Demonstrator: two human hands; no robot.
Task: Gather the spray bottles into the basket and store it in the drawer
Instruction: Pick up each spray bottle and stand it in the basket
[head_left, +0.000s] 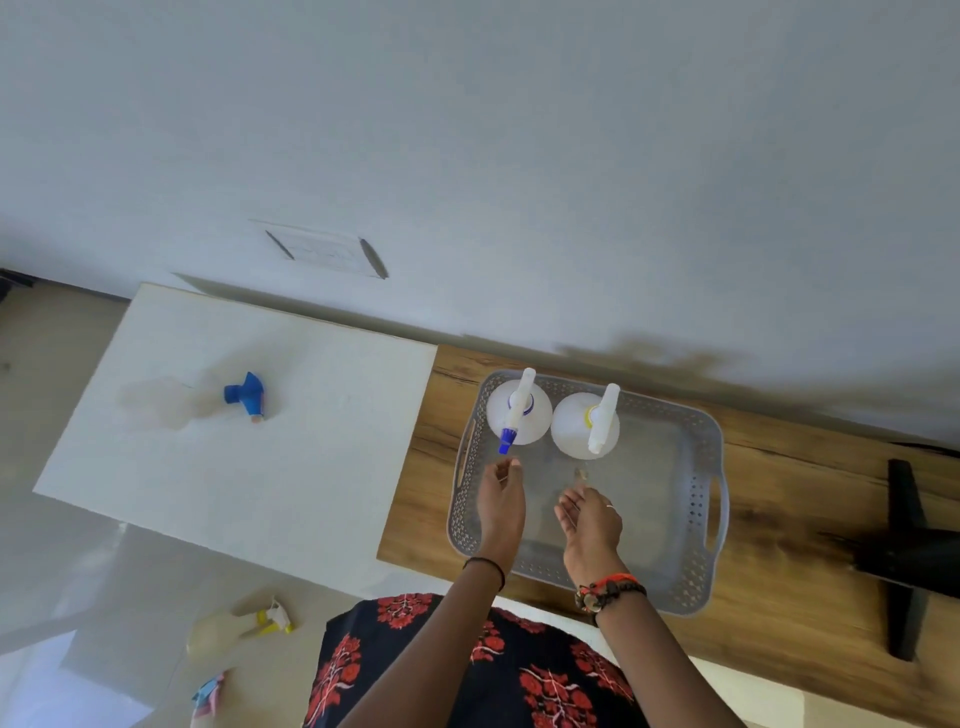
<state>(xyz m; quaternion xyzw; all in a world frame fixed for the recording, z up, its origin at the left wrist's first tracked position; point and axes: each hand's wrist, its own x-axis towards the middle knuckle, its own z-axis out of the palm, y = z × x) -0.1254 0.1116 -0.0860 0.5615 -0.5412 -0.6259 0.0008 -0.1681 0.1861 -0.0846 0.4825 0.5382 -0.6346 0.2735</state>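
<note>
A grey perforated basket (696, 499) rests on the wooden top. Two clear spray bottles stand upright at its far end: one with a blue nozzle tip (517, 410) on the left, one with a white and yellow head (587, 423) on the right. My left hand (501, 493) hovers just below the blue tip, fingers loose, holding nothing. Over the basket's middle my right hand (589, 514) is open, palm turned inward. A clear bottle with a blue head (208, 397) lies on the white surface. Another with a yellow trigger (244, 623) lies on the floor.
The white surface (311, 467) adjoins the wooden top (779, 519) on the left. A black object (904, 551) sits at the right edge of the wood. A wall runs behind both. A small blue and pink item (208, 693) lies on the floor at lower left.
</note>
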